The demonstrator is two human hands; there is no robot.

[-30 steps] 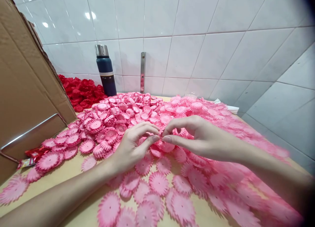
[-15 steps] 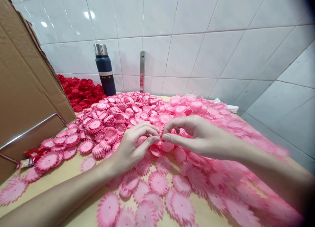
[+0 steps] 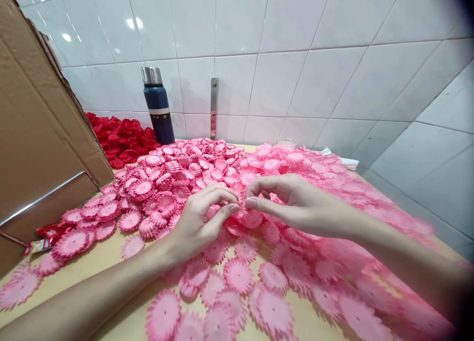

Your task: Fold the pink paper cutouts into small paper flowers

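My left hand and right hand edge apart; pink serrated discs unchanged, so little progress. Can't tell if either's gripping.

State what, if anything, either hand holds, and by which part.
Cannot tell: the left hand and right hand each have thumb and fingers close together; any piece between would blend into the pink discs behind.

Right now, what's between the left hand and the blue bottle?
A heap of pink discs lies between the left hand and the blue bottle, seen in the head view.
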